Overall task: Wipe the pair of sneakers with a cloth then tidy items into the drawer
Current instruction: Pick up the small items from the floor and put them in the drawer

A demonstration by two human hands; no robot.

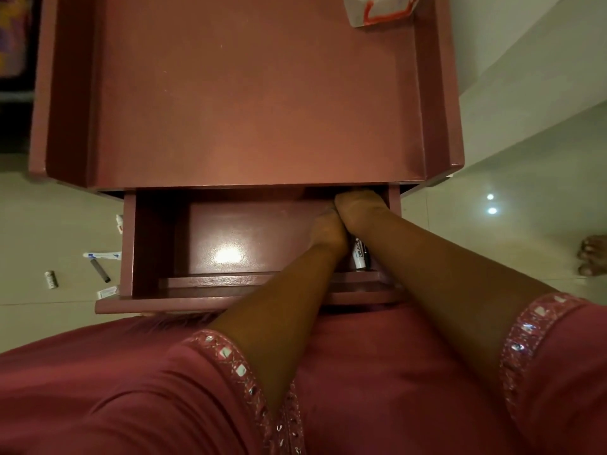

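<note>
A white tube in the drawer reads "CIPLADINE"

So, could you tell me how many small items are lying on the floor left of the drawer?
5: partly hidden white item, white tube, dark cylinder, small roll, white packet. The drawer may hide others.

1. A home, seemingly a bedroom: a maroon bedside table with raised side rails and an open drawer.
2. Glossy pale floor tiles reflect ceiling lights.
3. Small tubes lie on the floor.
</note>
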